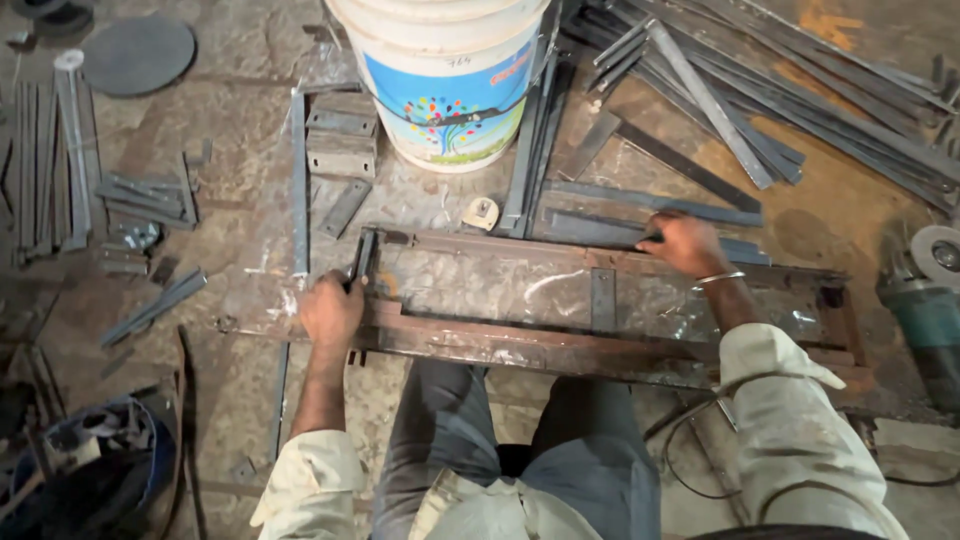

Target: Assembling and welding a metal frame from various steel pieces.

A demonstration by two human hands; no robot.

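Observation:
A rusty rectangular metal frame [500, 340] lies on the floor in front of my knees, with a short crossbar [602, 298] near its middle. My left hand [330, 310] grips a short dark flat bar [362, 258] standing at the frame's left end. My right hand [685, 245] is closed on a long flat steel strip [600, 228] lying along the frame's far rail. A thin bangle sits on my right wrist.
A white plastic bucket [450, 80] with a coloured label stands beyond the frame. Many flat steel strips [760, 110] are piled at the upper right, more offcuts [60, 170] at the left. An angle grinder [925, 300] lies at the right edge. A round disc [138, 55] lies upper left.

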